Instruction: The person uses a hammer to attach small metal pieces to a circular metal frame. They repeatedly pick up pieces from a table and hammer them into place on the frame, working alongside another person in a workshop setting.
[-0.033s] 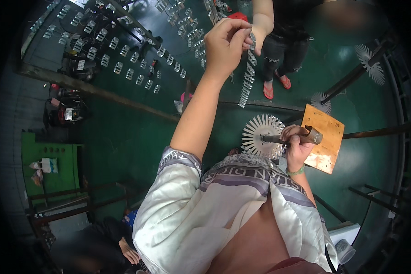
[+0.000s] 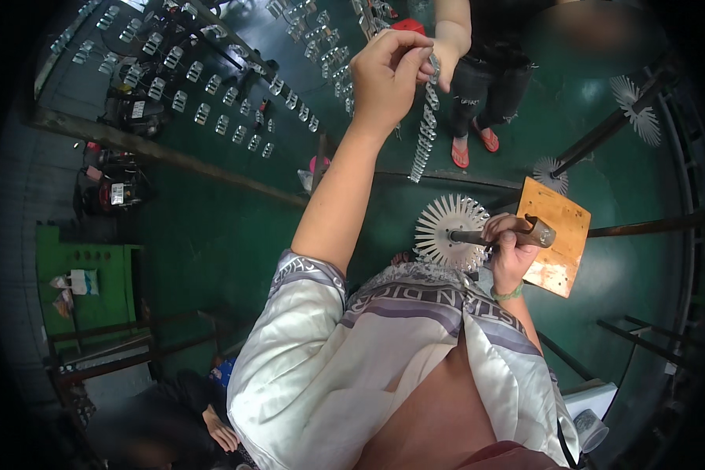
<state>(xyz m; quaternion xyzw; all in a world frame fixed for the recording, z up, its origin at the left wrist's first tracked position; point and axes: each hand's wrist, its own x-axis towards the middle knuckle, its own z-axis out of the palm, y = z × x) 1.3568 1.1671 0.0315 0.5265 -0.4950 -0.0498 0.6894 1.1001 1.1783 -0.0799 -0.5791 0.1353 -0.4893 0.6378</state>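
Note:
My left hand [image 2: 385,78] is raised at the top centre, thumb and fingers pinched at the upper end of a hanging strand of small shiny metal pieces [image 2: 424,129]. A co-worker's hand [image 2: 445,59] is right behind my fingertips; whether it also touches the strand, I cannot tell. At the right, my right hand [image 2: 511,249] is closed round a brown metal tube [image 2: 539,233]. From the tube a dark rod [image 2: 470,236] runs left to the middle of a round disc of pale metal blades [image 2: 435,227], below the strand's lower end.
An orange-brown board [image 2: 564,235] stands beside my right hand. Rows of shiny clips [image 2: 204,113] hang at the upper left above a rusty bar [image 2: 172,163]. Another bladed disc [image 2: 634,110] is at the far right. Another person's hand [image 2: 221,429] shows at the lower left.

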